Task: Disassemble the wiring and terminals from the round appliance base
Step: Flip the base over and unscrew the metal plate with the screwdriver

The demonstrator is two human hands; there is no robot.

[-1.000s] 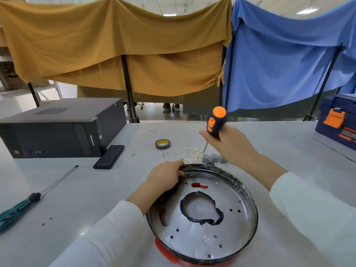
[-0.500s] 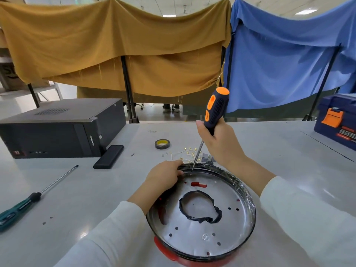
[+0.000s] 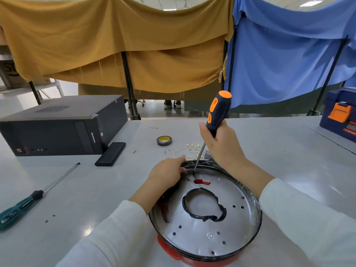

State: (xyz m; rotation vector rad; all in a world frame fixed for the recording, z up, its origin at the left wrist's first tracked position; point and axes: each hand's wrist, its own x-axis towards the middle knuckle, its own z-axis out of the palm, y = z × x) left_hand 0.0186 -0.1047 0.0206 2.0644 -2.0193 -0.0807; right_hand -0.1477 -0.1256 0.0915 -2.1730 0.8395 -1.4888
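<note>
The round appliance base [image 3: 248, 224] lies in front of me, a shiny metal pan with small holes and a red housing under it. A black taped loop [image 3: 204, 206] lies in its middle. My left hand [image 3: 166, 175] grips the far left rim of the base. My right hand [image 3: 221, 145] holds a black and orange screwdriver [image 3: 218, 110] upright, its tip set down inside the pan near the far rim. Removed white wires with brass terminals [image 3: 189, 151] lie on the table just behind the base.
A roll of tape [image 3: 164, 140] and small screws sit behind the base. A green-handled screwdriver [image 3: 23, 203] lies at the left. A black computer case [image 3: 57, 124] and a flat black block [image 3: 110, 153] stand at the back left. A blue toolbox [image 3: 341, 114] is at the right.
My right hand has lifted and stood the screwdriver upright, then brought its tip down into the pan by the far rim. My left hand stays on the rim.
</note>
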